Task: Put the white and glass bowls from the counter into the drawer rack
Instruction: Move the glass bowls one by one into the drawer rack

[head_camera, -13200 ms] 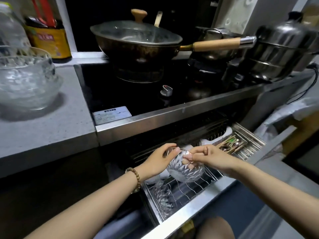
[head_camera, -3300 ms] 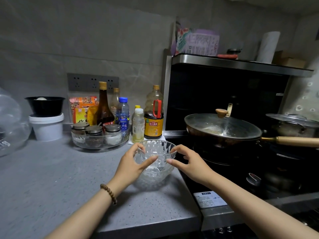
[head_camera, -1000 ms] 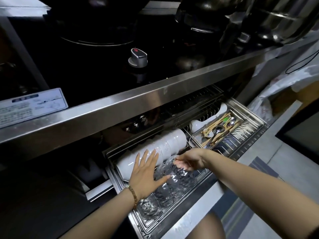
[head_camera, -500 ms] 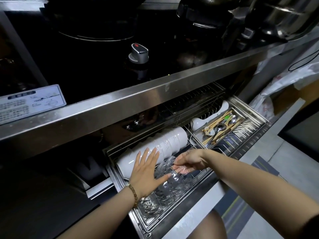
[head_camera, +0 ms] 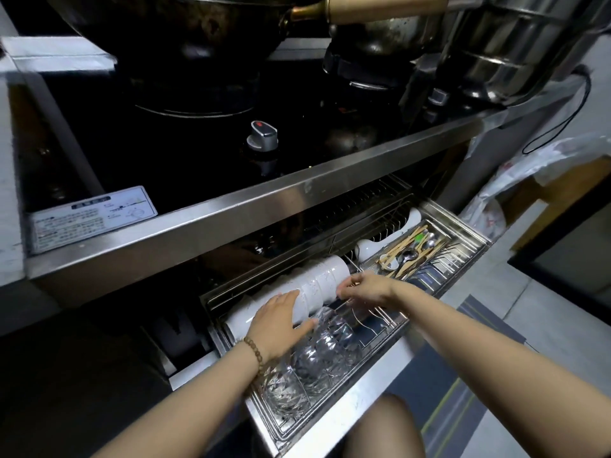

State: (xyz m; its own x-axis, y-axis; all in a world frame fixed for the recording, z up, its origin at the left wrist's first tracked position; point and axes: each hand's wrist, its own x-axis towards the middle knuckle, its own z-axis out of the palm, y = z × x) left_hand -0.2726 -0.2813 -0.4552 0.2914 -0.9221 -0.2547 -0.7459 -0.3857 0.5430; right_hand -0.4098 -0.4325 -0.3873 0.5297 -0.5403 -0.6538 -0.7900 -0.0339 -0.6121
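The steel drawer rack [head_camera: 334,411] is pulled out under the stove. A row of white bowls [head_camera: 322,282] lies on its side along the back of the rack. In front of it stands a row of cut-glass bowls [head_camera: 317,361] on edge in the wire slots. My left hand [head_camera: 281,322] lies flat with fingers spread over the left end of the white bowls and the top of the glass row. My right hand [head_camera: 365,289] hovers at the right end of the white bowls, fingers loosely curled and holding nothing.
A cutlery tray [head_camera: 413,249] with chopsticks and spoons fills the rack's right part. The steel stove edge [head_camera: 264,206] overhangs the drawer. A knob [head_camera: 263,135], a wok [head_camera: 198,31] and steel pots [head_camera: 515,44] sit above. My knee [head_camera: 383,428] is under the drawer front.
My right hand has let go of the glass bowl, now standing in the row, and moved up to the white bowls. My left hand shifted slightly up onto the white bowls.
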